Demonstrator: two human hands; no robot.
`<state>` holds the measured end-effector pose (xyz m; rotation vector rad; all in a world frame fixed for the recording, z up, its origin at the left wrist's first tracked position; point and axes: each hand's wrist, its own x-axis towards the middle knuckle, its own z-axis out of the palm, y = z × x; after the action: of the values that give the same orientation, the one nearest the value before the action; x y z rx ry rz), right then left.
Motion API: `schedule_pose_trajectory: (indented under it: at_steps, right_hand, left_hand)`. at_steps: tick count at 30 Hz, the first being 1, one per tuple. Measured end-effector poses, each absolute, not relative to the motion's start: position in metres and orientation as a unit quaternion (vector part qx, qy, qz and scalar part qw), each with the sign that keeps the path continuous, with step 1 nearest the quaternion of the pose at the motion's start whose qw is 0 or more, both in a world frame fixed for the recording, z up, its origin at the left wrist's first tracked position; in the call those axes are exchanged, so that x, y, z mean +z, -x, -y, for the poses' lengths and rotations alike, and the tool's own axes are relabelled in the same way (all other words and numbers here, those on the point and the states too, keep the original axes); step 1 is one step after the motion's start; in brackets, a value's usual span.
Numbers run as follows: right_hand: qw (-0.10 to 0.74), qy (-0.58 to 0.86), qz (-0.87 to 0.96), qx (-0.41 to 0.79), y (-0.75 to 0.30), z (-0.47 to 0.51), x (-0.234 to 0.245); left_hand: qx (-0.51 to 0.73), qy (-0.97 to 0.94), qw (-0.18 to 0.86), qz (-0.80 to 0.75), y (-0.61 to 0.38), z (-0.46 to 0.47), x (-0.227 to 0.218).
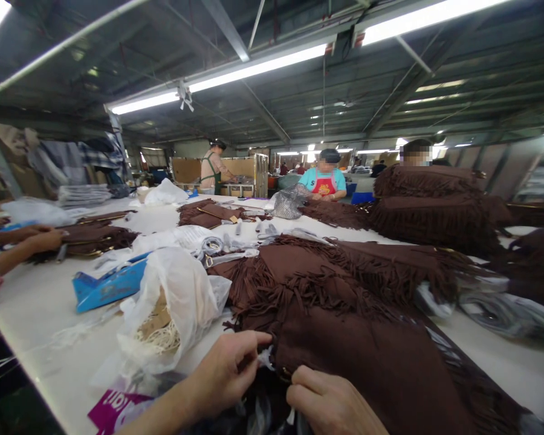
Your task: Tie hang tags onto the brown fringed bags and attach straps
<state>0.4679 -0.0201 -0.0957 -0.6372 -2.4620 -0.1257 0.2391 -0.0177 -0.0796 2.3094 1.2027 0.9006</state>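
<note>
A dark brown fringed bag [358, 356] lies in front of me, its near edge between my two hands. My left hand [224, 368] is at the bag's corner, index finger stretched against it and thumb bent in. A bit of clear plastic [266, 357] shows beside those fingertips; what they pinch is hidden. My right hand [329, 399] is closed at the bag's lower edge, just below a small gold metal fitting [286, 373]. Something white pokes out under its fingers. More brown fringed bags [299, 263] are spread just beyond.
To the left, a white plastic bag [181, 290] holds pale cord, next to a blue tape dispenser [113, 284]. Stacked brown bags [435, 211] rise at right. A co-worker's hands [38, 238] work at far left; a person in a red apron [324, 181] is across the table.
</note>
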Motion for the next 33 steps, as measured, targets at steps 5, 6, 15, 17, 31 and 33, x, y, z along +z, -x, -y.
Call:
schedule_pose_trajectory:
  at_steps: [5,6,15,17,31,33]
  right_hand:
    - [0.321,0.246,0.911,-0.082,-0.466,0.021,-0.104]
    - [0.326,0.249,0.907,-0.096,-0.464,0.021,-0.107]
    - [0.438,0.263,0.829,-0.229,-0.45,0.018,-0.138]
    - [0.406,0.277,0.836,-0.244,-0.45,0.02,-0.135]
    - [0.37,0.363,0.837,-0.172,-0.45,0.018,-0.123]
    - [0.36,0.372,0.844,-0.143,-0.451,0.017,-0.125]
  left_hand:
    - [0.316,-0.827,0.189,-0.426,-0.243,0.013,-0.077]
    - [0.301,-0.838,0.182,-0.417,-0.243,0.013,-0.074]
    - [0.245,-0.828,0.154,-0.48,-0.251,0.014,-0.069]
    - [0.238,-0.819,0.148,-0.5,-0.255,0.012,-0.073]
    - [0.191,-0.802,0.175,-0.538,-0.253,0.017,-0.056]
    - [0.187,-0.793,0.194,-0.546,-0.253,0.016,-0.055]
